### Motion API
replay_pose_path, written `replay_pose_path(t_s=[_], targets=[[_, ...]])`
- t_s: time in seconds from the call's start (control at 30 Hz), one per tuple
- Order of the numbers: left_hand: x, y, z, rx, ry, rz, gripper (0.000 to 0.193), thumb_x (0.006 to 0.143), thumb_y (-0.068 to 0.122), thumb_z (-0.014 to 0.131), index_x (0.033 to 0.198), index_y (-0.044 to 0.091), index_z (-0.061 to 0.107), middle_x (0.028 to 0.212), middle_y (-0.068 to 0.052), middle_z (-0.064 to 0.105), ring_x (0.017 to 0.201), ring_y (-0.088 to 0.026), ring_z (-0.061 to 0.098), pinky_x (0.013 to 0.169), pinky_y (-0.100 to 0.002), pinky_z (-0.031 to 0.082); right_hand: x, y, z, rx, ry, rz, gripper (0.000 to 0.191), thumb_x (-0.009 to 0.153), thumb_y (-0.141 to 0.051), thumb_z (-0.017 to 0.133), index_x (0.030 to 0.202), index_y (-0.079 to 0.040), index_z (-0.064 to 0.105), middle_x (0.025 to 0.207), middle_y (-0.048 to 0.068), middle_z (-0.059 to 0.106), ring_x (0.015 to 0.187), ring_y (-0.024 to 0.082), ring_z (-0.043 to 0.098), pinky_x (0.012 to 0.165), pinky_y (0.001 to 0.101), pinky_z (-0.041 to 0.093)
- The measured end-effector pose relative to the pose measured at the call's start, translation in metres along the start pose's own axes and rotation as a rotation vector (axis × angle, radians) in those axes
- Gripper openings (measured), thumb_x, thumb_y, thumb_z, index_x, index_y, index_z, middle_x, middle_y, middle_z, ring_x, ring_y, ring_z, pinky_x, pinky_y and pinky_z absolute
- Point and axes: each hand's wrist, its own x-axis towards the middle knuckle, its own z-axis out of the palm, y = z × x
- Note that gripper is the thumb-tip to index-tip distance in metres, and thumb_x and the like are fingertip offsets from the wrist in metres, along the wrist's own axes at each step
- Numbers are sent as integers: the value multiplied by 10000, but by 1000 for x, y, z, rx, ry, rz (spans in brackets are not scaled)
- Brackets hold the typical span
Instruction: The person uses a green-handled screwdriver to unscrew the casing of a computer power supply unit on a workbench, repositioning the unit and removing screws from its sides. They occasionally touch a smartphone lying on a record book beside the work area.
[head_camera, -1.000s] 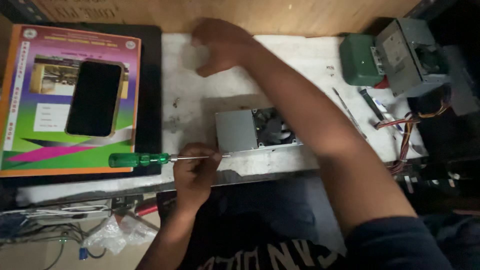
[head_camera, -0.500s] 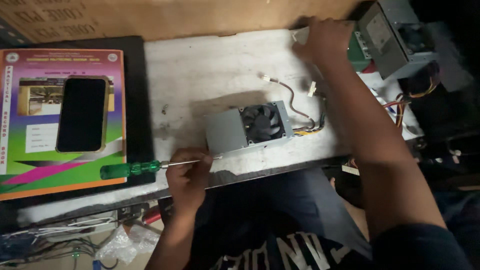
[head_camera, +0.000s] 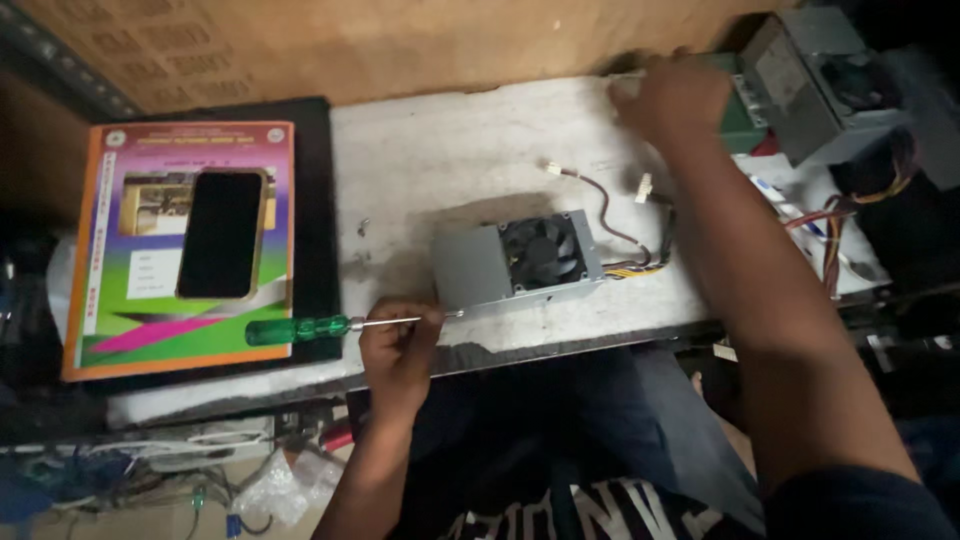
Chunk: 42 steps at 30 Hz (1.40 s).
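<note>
While the left hand (head_camera: 398, 345) pinches the screwdriver (head_camera: 335, 324) shaft by the power supply (head_camera: 517, 261) mid-counter (head_camera: 440, 160), the tip could slip. The right hand (head_camera: 672, 96), grip unclear, reaches far; its arm may snag wires (head_camera: 640, 265).

A pale bench (head_camera: 450, 160) carries a grey power supply (head_camera: 515, 262) and a booklet (head_camera: 180, 250).

The right hand (head_camera: 675, 95) is blurred, hiding whatever its fingers touch.
</note>
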Motion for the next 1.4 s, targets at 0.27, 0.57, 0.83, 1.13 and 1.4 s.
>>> replay_pose_path(t_s=[0.27,0.57,0.83,1.13,1.4], targets=[[2,3,7,-228,-49,115,90,1053,10,586,1095,56,522,1047,-101,601,781,-109,553,711,-256,489,-111,-5,-84,904,34,66,212,968,-258,795,1086,-83,772,1070,99,774,741,160,699,649,299,514],[14,48,28,142,-51,319,119,1081,81,606,1110,61,493,1045,-126,600,915,-198,584,850,-357,494,-194,-7,-134,1626,-64,199,128,1089,-53,640,1142,52,691,1037,103,730,948,132,665,905,266,522],[85,87,106,708,-662,614,196,934,257,718,948,64,692,946,-131,696,913,-359,657,800,-494,498,-173,-21,-186,1752,22,-344,608,1000,-64,697,1510,-16,369,1464,161,562,1358,223,609,1167,360,508],[148,63,148,654,-1025,597,242,884,282,757,901,55,675,881,-140,710,890,-361,681,789,-485,517,-134,-30,-148,1520,210,-173,588,1054,119,769,1525,39,425,1310,163,661,1096,165,656,945,265,546],[149,49,136,463,-983,508,211,926,232,753,991,52,663,916,-121,698,885,-334,679,758,-441,524,-143,-29,-116,1430,341,-142,474,1091,95,751,1478,74,478,1281,168,659,1152,201,689,1022,322,595]])
